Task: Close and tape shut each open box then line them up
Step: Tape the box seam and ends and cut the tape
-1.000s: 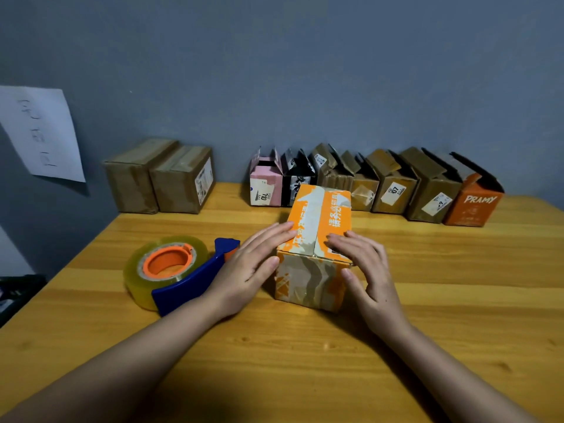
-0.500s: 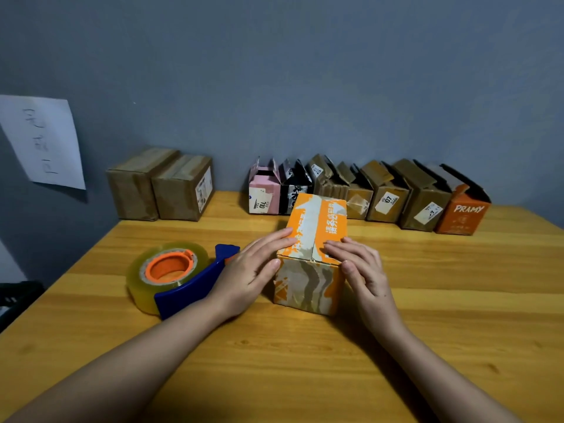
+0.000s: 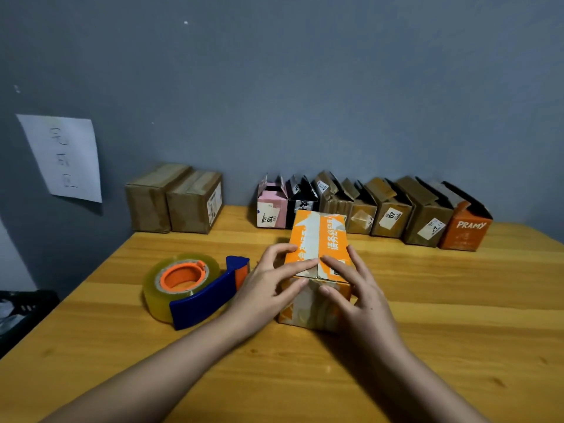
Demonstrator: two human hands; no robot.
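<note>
Orange box (image 3: 317, 270) on counter (image 3: 427, 346), just right of tape dispenser (image 3: 195, 288). Left hand (image 3: 265, 288) and right hand (image 3: 357, 294) flat-fingered, pressing flaps shut at centre seam. Likely light, thin, crushable cardboard; best held by its side walls.

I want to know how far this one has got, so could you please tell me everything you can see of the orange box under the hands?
The orange box looks like printed cardboard, with white arrows and characters on top and a worn, pale near end. It stands flat on the wooden table, right of the tape dispenser, in front of the open boxes. Its two top flaps are folded down, meeting at a centre seam. The left hand and right hand press on the flaps' near edge, thumbs against the near end.
</note>
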